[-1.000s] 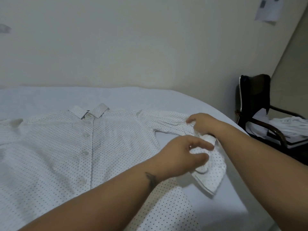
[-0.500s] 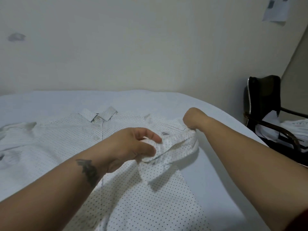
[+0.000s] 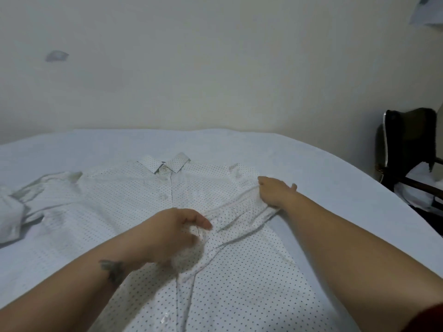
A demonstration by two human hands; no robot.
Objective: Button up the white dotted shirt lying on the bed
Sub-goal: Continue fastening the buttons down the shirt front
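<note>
**Sleeve folded across shirt front**

One shirt lies flat mid-bed, bare sheet along the far and right edges. Left hand has fingers curled on the sleeve cuff; right hand pinches its upper end. One chair stands right.

No text, label, brand or number can be read anywhere. The paper on the wall at the upper right carries dark marks, too blurred to make out.
</note>
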